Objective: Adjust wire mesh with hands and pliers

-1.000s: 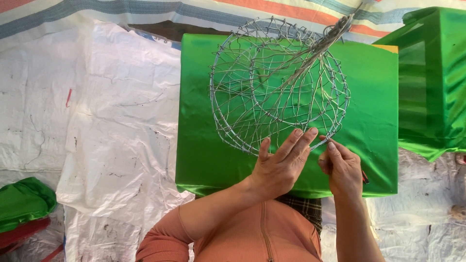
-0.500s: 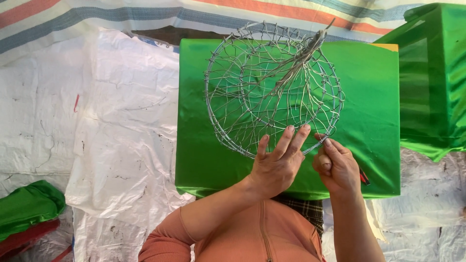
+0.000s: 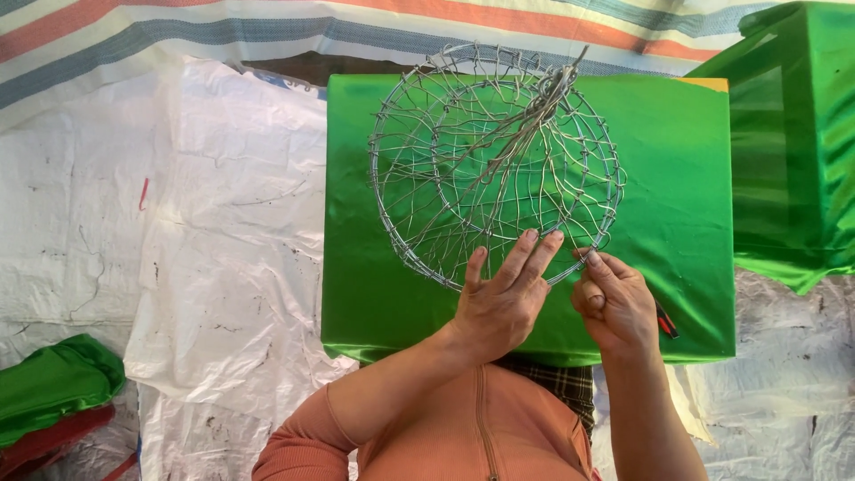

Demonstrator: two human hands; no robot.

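A round wire basket [image 3: 419,178], woven from thin grey wire, lies on a block covered in shiny green cloth [image 3: 677,178]. A bundle of loose wire ends [image 3: 557,80] sticks up at its far side. My left hand [image 3: 499,307] lies on the near rim with the fingers stretched over the mesh and the thumb apart. My right hand [image 3: 614,303] is right beside it, its fingers pinched on a wire at the rim. A red and black tool handle [image 3: 666,322] peeks out from under my right hand.
A second green-covered block [image 3: 793,151] stands at the right. White plastic sheeting [image 3: 178,240] covers the ground, with a striped tarp [image 3: 178,36] at the far side. A folded green and red cloth [image 3: 53,392] lies at the lower left.
The basket has turned a little counterclockwise, so the loose wire bundle swung from the far right toward the middle. Both hands have stayed at the near rim.
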